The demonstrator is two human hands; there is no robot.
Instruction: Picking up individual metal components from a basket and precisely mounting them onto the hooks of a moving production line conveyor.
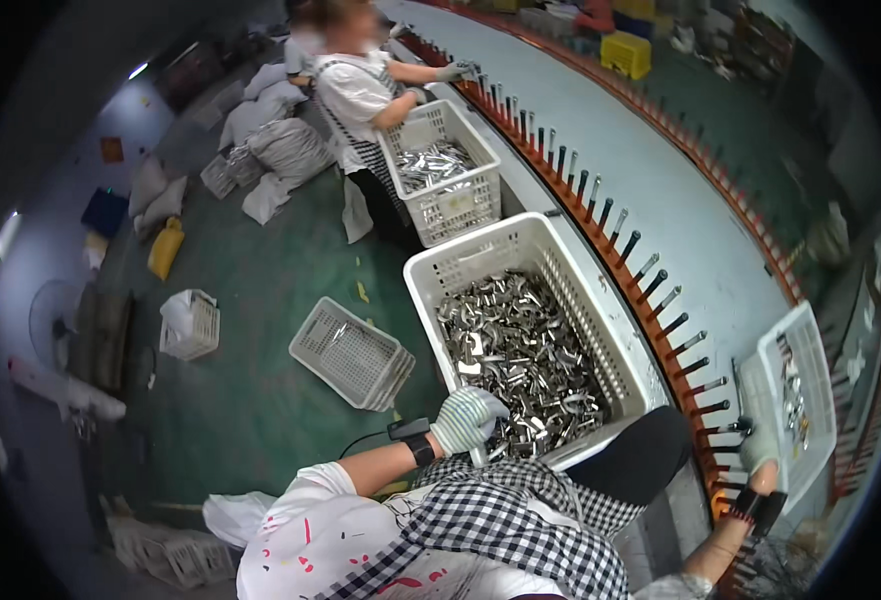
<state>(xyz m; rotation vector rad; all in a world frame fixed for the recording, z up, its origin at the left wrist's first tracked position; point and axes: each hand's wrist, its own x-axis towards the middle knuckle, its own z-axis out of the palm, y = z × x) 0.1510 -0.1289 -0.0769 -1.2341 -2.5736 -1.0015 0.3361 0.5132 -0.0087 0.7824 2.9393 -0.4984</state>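
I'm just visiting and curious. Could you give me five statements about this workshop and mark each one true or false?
1. Both of the wearer's hands, left hand and right hand, are gloved. True.
2. The large basket holds wooden blocks. False: it holds shiny metal parts.
3. The right hand is inside the large basket. False: it is by the white tray on the right.
4. The co-worker stands beside another white basket containing metal pieces. True.
5. The yellow crate sits on the floor next to the wearer. False: it is beyond the pale table.
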